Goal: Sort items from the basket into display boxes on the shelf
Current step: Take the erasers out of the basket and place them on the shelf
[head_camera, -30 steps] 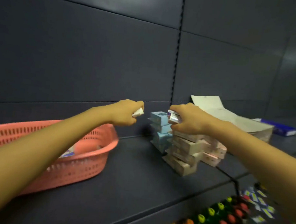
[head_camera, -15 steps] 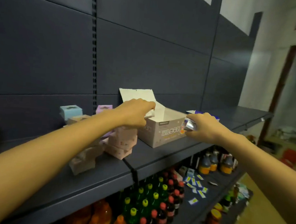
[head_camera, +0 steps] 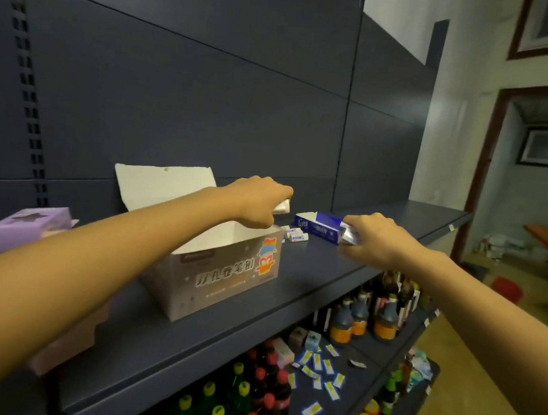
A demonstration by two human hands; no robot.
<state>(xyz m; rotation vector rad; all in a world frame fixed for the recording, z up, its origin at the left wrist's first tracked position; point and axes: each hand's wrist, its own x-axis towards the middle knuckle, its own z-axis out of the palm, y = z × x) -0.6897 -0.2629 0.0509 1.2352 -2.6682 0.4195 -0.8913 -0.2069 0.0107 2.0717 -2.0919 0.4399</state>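
Left hand: fingers curled round a small white pack, held over the far right corner of the open grey display box
Right hand: clenched on a small silvery pack, knuckles up, right at the near end of the low blue display box
Step, as I judge it: each pack is about to go into its own box
Doing it well: lower the white pack inside the grey display box's walls before letting go, clear of the raised flap; slide the silvery pack in flat, since the blue display box looks shallow and light and a push could shove it along the shelf
Packs' look: both tiny and rectangular, mostly hidden by fingers, print unreadable
Loose pieces: a few small white ones lie on the shelf between the two boxes
Shelf: dark, bears both boxes; a purple box stands at the left
Basket: not in view
Below: bottles on the lower shelf
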